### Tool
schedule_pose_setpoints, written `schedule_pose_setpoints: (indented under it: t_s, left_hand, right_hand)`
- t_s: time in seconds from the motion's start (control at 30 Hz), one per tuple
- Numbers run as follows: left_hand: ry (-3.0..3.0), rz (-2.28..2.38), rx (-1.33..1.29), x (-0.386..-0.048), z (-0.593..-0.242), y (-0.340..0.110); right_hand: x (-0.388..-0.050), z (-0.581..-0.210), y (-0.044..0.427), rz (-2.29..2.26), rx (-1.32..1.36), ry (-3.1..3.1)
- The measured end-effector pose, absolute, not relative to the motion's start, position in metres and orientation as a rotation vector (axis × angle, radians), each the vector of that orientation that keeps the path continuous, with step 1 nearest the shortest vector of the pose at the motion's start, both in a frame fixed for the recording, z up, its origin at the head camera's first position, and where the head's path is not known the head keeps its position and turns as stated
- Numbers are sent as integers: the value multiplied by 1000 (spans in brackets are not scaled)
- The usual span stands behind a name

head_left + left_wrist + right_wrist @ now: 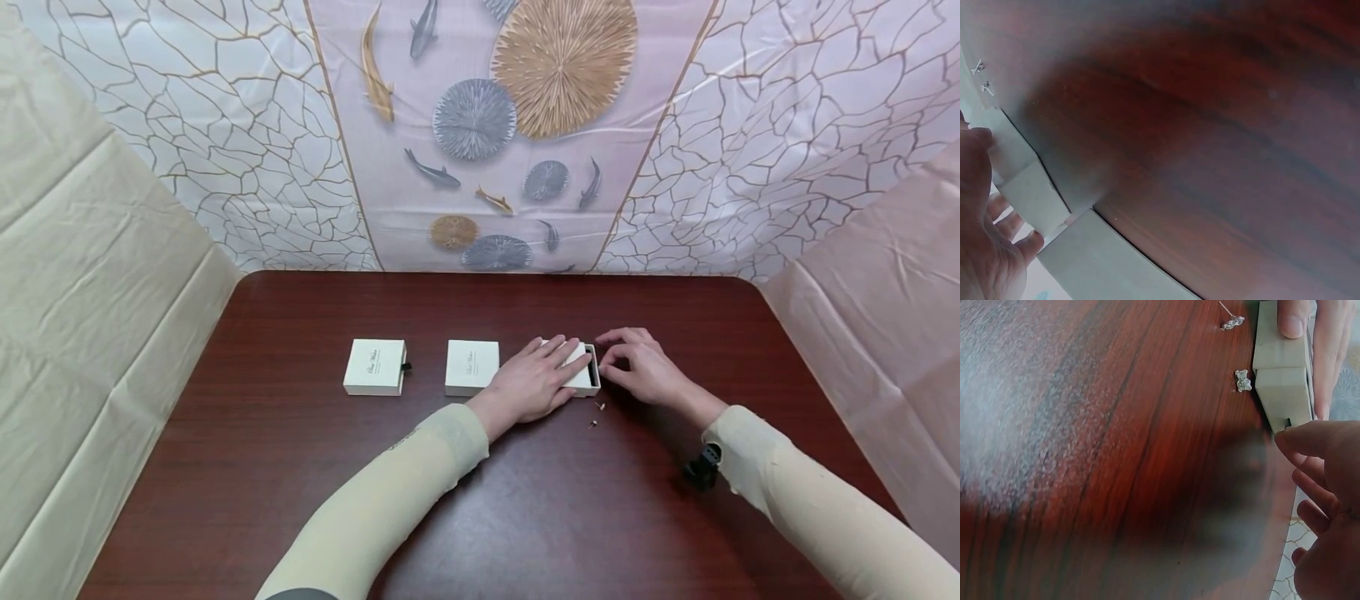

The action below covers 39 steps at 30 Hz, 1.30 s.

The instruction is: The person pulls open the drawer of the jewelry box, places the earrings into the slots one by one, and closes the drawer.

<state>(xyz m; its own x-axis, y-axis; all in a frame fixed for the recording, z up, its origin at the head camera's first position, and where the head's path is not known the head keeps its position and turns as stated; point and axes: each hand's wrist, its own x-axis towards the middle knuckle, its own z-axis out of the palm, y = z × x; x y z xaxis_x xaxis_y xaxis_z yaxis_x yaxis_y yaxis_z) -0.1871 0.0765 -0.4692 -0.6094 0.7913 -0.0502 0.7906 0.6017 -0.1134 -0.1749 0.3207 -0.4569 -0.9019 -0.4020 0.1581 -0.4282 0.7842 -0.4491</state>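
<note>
My left hand lies over a small white slide-out box, thumb against its near side and fingers across its top. The box's drawer sticks out partly at the right, showing a dark inside. At the drawer's end, thumb and forefinger of my right hand pinch a short black pull tab, mostly hidden by them. Two sparkly stud earrings lie on the table just before the box: one stud earring by the drawer, the other stud earring farther off with its post showing.
Left of my left hand stands a second white box with faint print. A third white box, with a black tab on its right side, is farther left. The dark red wooden table meets a patterned cloth at the back.
</note>
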Motion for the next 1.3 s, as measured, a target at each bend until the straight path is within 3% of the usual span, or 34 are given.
schedule_pose_setpoints:
  t_s: [1.3]
  left_hand:
    - [-2803, 190, -1411, -188, -467, 75]
  right_hand:
    - [-160, -452, 348, 671, 565, -2900]
